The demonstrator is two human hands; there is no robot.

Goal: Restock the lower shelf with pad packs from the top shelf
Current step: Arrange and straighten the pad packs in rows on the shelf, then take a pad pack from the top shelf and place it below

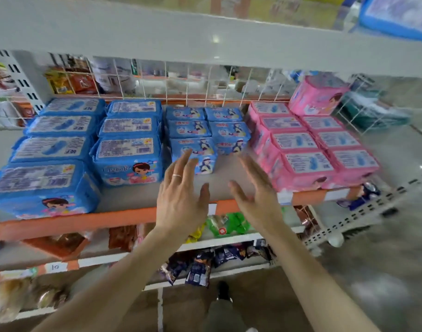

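Top shelf (205, 37) cut off at frame edge, contents blurred. Orange-edged shelf (85, 221) holds blue pad packs (129, 161) left/centre, pink pad packs (308, 168) right. Left hand (181, 195), right hand (255, 195) over front gap, fingers straight, empty.

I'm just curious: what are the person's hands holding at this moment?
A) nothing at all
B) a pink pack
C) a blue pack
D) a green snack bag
A: the left hand and the right hand both have straight, spread fingers above a bare patch of the shelf, and neither grips anything.
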